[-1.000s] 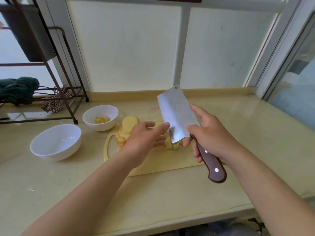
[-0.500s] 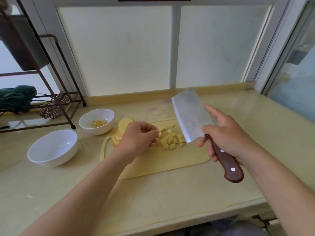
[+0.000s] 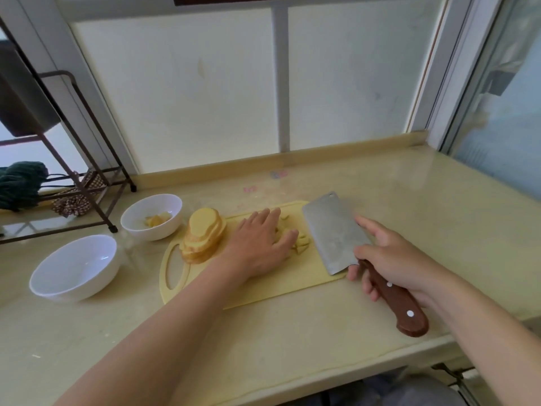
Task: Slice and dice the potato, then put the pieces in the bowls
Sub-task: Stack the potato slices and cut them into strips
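One long pale counter holds everything. On it lies a yellow cutting board, and to its left sits a big white bowl with nothing in it.

The right hand is wrapped tight around the brown handle of a cleaver. The wide blade is tipped up on the right end of the board, with its flat side facing the food.

A small white bowl stands just behind the big one, near the board's far left corner. A few potato bits already lie inside it.

A stack of potato slices leans at the left end of the board, not touched by either hand. I think the slices are firm but wet, so they may slide off each other. Pressing down on top of the stack looks safest.

The left hand lies flat, fingers straight, on the heap of potato cubes, between the stack and the blade. The cubes look light, small and slippery. Picking them up one by one would be slow, so I would push the whole heap onto the blade and carry it.
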